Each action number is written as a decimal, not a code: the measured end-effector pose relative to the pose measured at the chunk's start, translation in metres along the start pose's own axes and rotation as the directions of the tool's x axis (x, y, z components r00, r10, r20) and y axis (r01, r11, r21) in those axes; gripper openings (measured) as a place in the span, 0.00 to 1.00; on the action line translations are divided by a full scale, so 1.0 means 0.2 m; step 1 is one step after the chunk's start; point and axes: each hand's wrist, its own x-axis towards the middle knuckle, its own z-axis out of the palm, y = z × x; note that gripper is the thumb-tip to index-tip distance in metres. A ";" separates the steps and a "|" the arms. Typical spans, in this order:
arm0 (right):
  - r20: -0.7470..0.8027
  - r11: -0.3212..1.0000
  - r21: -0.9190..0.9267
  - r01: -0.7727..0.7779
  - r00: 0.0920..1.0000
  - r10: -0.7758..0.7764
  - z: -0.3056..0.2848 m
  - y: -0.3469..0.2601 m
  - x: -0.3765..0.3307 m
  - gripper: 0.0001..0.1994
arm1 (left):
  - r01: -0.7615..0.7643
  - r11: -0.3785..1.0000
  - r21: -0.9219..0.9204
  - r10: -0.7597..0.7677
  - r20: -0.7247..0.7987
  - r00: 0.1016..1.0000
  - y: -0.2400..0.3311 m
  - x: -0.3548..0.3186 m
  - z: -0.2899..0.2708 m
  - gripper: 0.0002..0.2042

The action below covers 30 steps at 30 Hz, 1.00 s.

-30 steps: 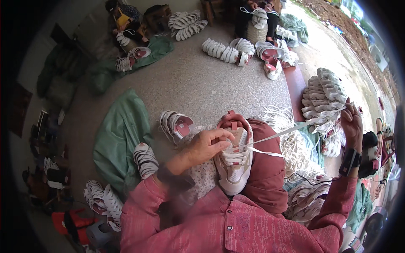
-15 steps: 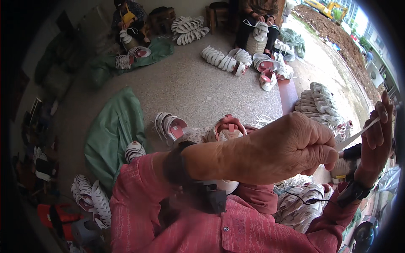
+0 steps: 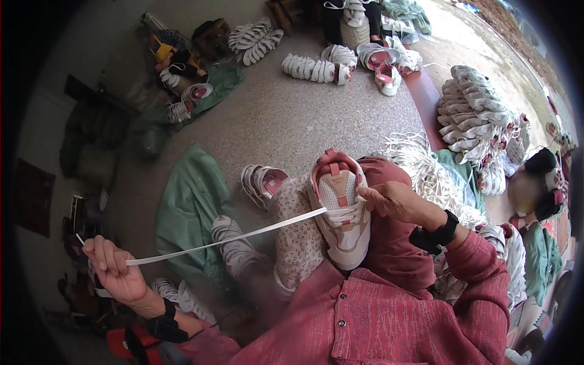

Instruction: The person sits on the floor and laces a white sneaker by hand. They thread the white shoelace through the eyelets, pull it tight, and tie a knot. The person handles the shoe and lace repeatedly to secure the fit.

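At the lower centre of the frame, a white and pink shoe rests on the person's lap, steadied at its collar by the right hand, whose fingers close on its edge. The left hand, far out at the lower left, pinches the end of a white lace pulled taut from the shoe's eyelets, so the hands are wide apart. Lacing looks only partly done, and further up the frame loose laces and rows of other shoes lie on the floor.
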 end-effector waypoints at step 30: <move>-0.574 0.046 0.812 0.582 0.811 -0.112 -0.33 0.23 -0.45 0.17 | 0.017 0.206 0.978 -0.485 0.087 0.870 -1.55 -0.01 0.06 0.04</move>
